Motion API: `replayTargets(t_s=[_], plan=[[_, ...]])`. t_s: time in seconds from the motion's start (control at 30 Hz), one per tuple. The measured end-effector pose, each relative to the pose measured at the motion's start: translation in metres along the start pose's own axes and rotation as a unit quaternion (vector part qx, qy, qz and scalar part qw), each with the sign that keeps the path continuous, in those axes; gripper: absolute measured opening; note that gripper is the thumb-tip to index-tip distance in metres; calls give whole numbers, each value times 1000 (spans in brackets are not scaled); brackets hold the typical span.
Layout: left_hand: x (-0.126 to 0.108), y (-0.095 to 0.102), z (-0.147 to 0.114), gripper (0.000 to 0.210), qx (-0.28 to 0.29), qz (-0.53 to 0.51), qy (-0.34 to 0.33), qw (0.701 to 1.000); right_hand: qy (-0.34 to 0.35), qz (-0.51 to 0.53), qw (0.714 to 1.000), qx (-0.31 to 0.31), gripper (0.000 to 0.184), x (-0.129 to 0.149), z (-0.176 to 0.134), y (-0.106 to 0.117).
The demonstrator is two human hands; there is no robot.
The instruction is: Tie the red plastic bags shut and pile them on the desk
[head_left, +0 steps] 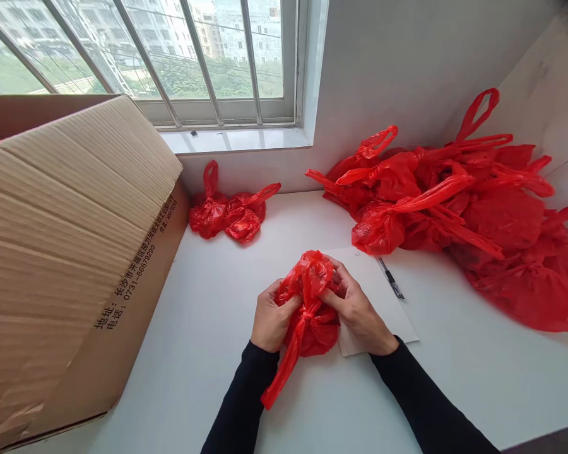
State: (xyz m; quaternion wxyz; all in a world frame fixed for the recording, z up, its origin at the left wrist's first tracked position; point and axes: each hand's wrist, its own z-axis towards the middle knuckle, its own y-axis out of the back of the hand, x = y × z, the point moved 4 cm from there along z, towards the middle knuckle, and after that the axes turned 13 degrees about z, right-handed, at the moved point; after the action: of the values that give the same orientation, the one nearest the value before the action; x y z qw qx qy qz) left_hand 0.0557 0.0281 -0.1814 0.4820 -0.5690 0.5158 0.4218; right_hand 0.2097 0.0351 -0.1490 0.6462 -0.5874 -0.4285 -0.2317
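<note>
A knotted red plastic bag (312, 334) is held between my two hands over the middle of the white table. My left hand (272, 315) grips its left side, thumb near the knot. On the other side my right hand (360, 312) has its thumb and fingers closed on the bag's upper right. One twisted handle of the bag hangs down toward my left sleeve. What the bag contains is hidden by the crumpled plastic. Partly beneath my right hand lies white paper (400, 325), with a black pen (392, 279) on its right part.
An open cardboard box (89, 252) stands at the left. Two small tied red bags (243, 224) sit by the wall under the barred window (208, 63). A large heap of red bags (497, 214) fills the table's back right.
</note>
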Motion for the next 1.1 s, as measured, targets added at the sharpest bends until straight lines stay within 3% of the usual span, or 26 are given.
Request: replayTargets(t_s=[0.13, 0.27, 0.37, 0.5, 0.7, 0.9, 1.0, 1.1], plan=[[-4, -1, 0, 31, -10, -4, -2, 1000, 19, -25, 999, -22, 43, -1, 2, 3], [-7, -3, 0, 36, -7, -5, 6, 1000, 24, 20, 999, -44, 29, -5, 4, 7], [-9, -4, 0, 38, -1, -2, 13, 1000, 11, 52, 997, -47, 30, -9, 4, 8], [-9, -5, -1, 39, -2, 7, 14, 1000, 23, 7, 998, -53, 31, -4, 2, 6], [-9, -5, -3, 29, -20, 45, 4, 999, 3, -35, 999, 17, 53, 6, 1, 0], [-13, -8, -5, 35, 28, 65, -3, 997, 27, -71, 997, -23, 39, 7, 2, 6], [-16, -7, -4, 48, 41, 65, 7, 997, 52, -57, 996, -43, 35, 6, 1, 8], [-17, -4, -3, 47, 40, 88, 22, 995, 66, -27, 996, -61, 30, 5, 1, 9]])
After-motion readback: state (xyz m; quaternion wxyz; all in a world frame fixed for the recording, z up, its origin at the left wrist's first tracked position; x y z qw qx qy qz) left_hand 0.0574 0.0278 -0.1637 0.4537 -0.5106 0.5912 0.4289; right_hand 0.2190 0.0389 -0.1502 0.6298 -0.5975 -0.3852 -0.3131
